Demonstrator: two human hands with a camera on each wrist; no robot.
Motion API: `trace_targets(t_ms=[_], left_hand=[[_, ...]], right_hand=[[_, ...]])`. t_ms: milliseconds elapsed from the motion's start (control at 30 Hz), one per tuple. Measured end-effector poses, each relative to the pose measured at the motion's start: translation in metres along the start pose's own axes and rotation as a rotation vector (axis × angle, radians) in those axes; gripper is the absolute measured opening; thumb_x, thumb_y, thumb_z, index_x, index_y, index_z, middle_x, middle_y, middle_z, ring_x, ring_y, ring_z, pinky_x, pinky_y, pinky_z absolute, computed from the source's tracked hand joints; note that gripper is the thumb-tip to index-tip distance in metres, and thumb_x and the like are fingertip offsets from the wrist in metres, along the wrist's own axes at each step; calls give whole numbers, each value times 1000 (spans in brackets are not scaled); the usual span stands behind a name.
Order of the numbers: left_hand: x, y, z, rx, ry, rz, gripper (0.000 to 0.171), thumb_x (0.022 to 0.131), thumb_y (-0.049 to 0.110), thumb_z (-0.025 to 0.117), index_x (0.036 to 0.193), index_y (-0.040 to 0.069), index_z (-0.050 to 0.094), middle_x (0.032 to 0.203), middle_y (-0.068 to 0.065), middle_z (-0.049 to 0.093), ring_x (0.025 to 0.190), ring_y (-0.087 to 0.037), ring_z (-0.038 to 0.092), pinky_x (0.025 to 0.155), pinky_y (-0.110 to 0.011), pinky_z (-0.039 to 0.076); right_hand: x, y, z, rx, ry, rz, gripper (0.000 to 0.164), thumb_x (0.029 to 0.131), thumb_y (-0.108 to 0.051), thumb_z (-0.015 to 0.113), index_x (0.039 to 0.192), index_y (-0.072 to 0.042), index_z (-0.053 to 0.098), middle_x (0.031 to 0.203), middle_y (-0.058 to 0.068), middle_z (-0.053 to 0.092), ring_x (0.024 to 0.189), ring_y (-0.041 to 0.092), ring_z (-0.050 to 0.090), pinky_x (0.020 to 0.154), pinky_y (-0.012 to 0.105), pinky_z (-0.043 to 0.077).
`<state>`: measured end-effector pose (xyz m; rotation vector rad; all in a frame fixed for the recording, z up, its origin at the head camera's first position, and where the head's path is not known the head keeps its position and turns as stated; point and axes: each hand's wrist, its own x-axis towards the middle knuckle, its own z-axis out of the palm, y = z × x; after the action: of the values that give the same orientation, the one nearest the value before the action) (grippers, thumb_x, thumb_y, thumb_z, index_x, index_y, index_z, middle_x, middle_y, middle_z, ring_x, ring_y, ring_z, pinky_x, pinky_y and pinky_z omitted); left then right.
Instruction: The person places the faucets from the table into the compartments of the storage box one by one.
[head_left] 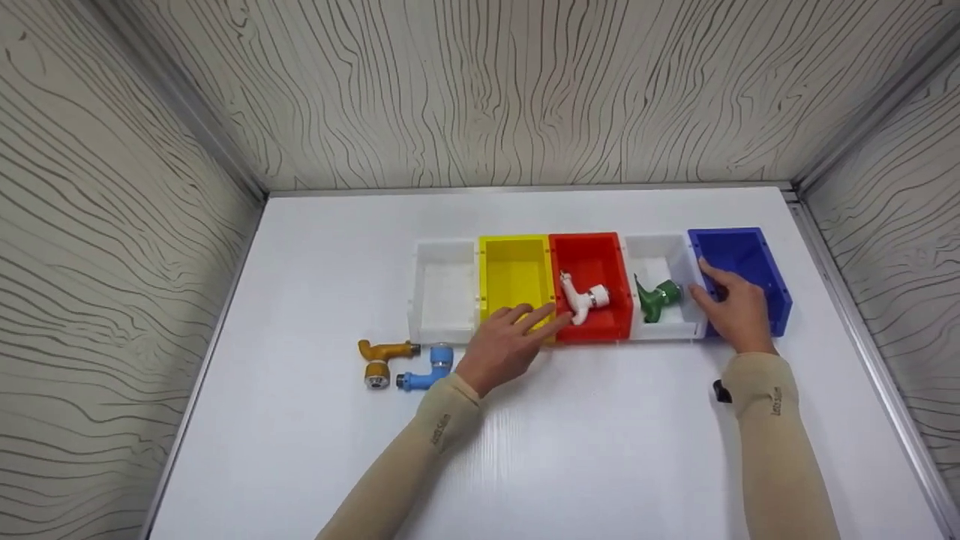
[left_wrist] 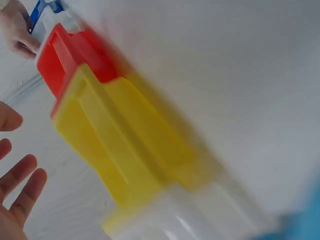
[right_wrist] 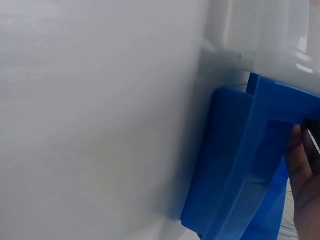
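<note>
My right hand (head_left: pixel 739 311) is at the left wall of the blue bin (head_left: pixel 772 281), pinching it where it meets the white bin (head_left: pixel 661 330) holding a green tap (head_left: pixel 656 300). In the right wrist view, its fingers (right_wrist: pixel 298 165) reach inside the blue bin. My left hand (head_left: pixel 506 349) spreads its fingers over the front edges of the yellow bin (head_left: pixel 516 251) and the red bin (head_left: pixel 586 251). Inside the red bin lies a white tap (head_left: pixel 581 298). The left wrist view shows those fingers loosely apart, holding nothing.
Another white bin (head_left: pixel 446 289) stands at the row's left end. In front of it, a mustard-yellow tap (head_left: pixel 386 352) and a blue tap (head_left: pixel 431 375) lie on the white table (head_left: pixel 585 435). Wood-patterned panels (head_left: pixel 480 97) enclose the table at the back and sides.
</note>
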<state>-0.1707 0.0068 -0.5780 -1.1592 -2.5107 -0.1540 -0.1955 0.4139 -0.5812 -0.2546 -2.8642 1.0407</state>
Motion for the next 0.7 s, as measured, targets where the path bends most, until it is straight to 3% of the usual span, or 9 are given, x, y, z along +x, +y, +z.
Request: trace_targets(t_ms=[200, 367, 500, 700], left_hand=[[-73, -38, -3, -21, 65, -138, 58, 93, 27, 78, 147, 29, 59, 137, 3, 69, 115, -19, 68, 97, -36, 59], [-124, -50, -6, -56, -7, -288, 46, 92, 35, 78, 136, 26, 68, 120, 3, 72, 106, -18, 66, 93, -37, 59], [-139, -52, -10, -108, -109, -419, 44, 93, 42, 76, 134, 29, 67, 123, 2, 67, 110, -21, 63, 98, -41, 57], [-138, -52, -18, -217, -217, -565, 46, 92, 40, 77, 136, 30, 66, 129, -1, 62, 113, -24, 63, 99, -45, 56]], right_hand=[[-3, -2, 2, -2, -13, 14, 60, 102, -40, 65, 154, -14, 47, 156, 28, 45, 146, 51, 40, 117, 66, 34], [-5, 1, 5, -6, 5, -18, 58, 102, -34, 67, 152, -14, 50, 152, 28, 50, 142, 50, 45, 114, 65, 39], [-4, 2, 3, -12, 14, -17, 57, 102, -34, 67, 152, -13, 49, 151, 29, 50, 141, 50, 46, 114, 65, 39], [-1, -1, 3, -8, -4, -6, 59, 102, -37, 66, 153, -12, 48, 154, 29, 48, 143, 51, 43, 115, 65, 37]])
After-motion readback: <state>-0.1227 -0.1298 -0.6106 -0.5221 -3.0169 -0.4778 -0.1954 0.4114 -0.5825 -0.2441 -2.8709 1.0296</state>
